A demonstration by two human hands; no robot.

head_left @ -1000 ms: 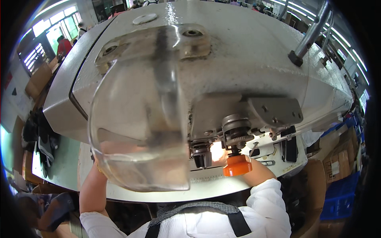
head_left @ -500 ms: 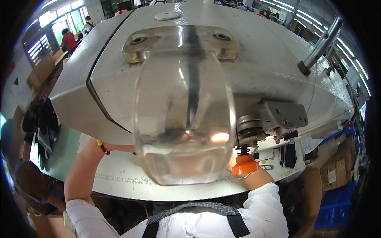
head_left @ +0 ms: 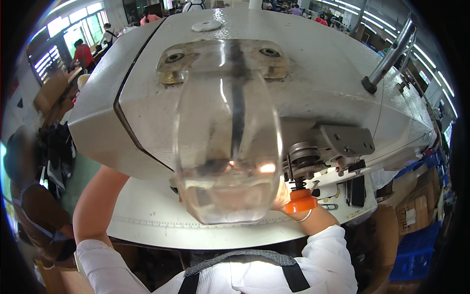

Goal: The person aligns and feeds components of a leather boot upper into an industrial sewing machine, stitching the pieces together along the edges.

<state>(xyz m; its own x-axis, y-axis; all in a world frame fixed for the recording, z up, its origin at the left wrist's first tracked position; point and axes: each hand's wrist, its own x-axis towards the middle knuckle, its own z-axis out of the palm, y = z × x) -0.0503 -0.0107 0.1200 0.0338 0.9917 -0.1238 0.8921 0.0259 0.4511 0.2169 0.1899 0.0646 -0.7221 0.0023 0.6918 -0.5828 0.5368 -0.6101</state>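
A pale sewing machine [head_left: 313,88] fills the upper middle, with a clear plastic shield [head_left: 227,147] on its front. My left forearm [head_left: 98,208] reaches up under the machine's left end, and the machine hides that hand. Partly visible between the shield and an orange knob [head_left: 301,201] is my right hand [head_left: 280,197]; its fingers are hidden. A light-coloured ring-shaped band circles the right wrist. Blurred skin-toned shapes show through the shield, but I cannot make out what either hand holds. Below the shield runs a white work table [head_left: 161,230] with a ruler scale printed along it.
A metal post [head_left: 391,54] rises from the machine's right side. Cardboard boxes [head_left: 416,210] and a blue crate [head_left: 413,259] stand at the right. Dark cloth [head_left: 58,152] lies at the left, near a person in an apron [head_left: 41,215]. Other people work farther back.
My left forearm has moved farther under the machine, so the beaded bracelet at its wrist is now hidden. The right arm is nearly still. The person at the left has shifted upward in view.
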